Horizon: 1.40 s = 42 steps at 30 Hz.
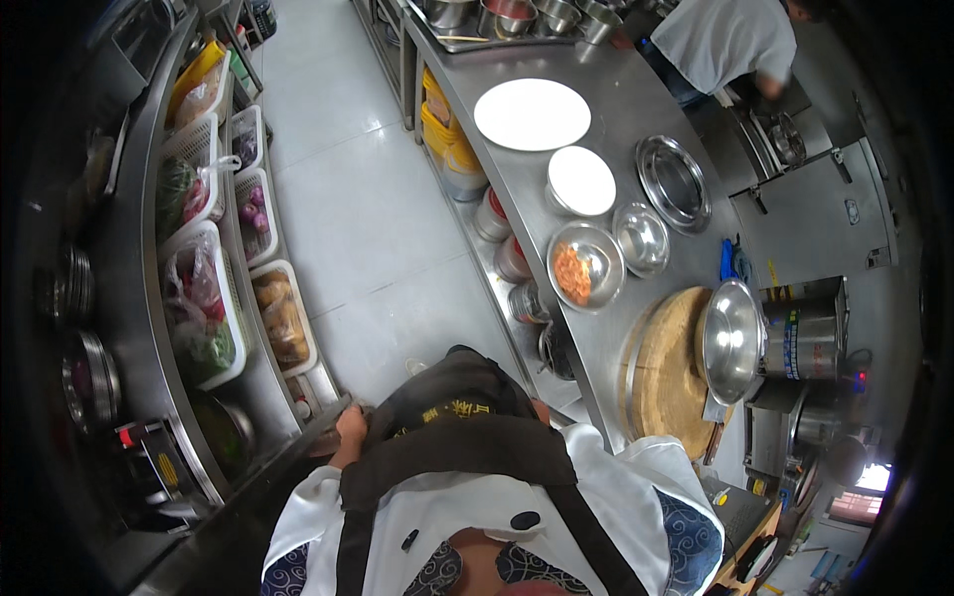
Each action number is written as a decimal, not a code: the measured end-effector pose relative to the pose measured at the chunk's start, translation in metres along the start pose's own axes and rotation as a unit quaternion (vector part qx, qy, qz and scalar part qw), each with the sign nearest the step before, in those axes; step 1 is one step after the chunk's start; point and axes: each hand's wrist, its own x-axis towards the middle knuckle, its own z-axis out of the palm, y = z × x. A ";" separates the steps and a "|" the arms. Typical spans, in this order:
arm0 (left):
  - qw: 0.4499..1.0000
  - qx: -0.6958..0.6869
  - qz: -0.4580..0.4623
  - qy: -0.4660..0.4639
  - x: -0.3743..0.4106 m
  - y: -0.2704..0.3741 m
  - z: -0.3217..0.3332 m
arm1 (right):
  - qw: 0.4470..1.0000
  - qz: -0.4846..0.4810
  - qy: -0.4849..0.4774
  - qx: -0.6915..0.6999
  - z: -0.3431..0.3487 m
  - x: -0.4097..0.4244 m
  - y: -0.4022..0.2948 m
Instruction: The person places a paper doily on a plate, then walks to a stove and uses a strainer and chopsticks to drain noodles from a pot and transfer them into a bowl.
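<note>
My left hand [352, 425] is low at the left of the dark apron [462, 406], with its fingers curled at the edge of a dark panel; whether it grips that edge I cannot tell. Of my right hand [542, 412] only a sliver of skin shows at the apron's right side, the rest hidden. To the right, a steel bowl of chopped orange-red food [572, 274] stands on the steel worktable [507, 63]. Near it are an empty steel bowl [642, 240] and a round white dish [581, 180]. A cleaver [715, 428] lies by the round wooden chopping block [667, 372], beside a large steel basin [733, 343].
Shelves at left hold white plastic baskets [237, 328] of bagged vegetables, and a basket of purple onions [255, 216]. Beyond are an oval white plate [532, 114], a steel platter [673, 185] and several steel pots [514, 16]. A co-worker [727, 45] bends at the top right.
</note>
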 end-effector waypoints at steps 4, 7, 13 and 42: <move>1.000 -0.027 -0.002 0.014 0.017 -0.008 -0.014 | 0.999 0.007 -0.036 0.008 -0.009 0.025 -0.049; 0.997 -0.058 -0.029 0.051 0.028 -0.027 -0.001 | 0.998 -0.017 -0.061 0.000 -0.015 0.060 -0.094; 0.992 -0.021 -0.076 -0.099 0.100 -0.047 -0.039 | 0.995 -0.057 -0.077 0.032 -0.005 0.148 -0.200; 0.990 -0.109 0.087 0.018 0.502 0.010 -0.416 | 0.997 -0.063 -0.019 0.050 0.007 0.339 -0.633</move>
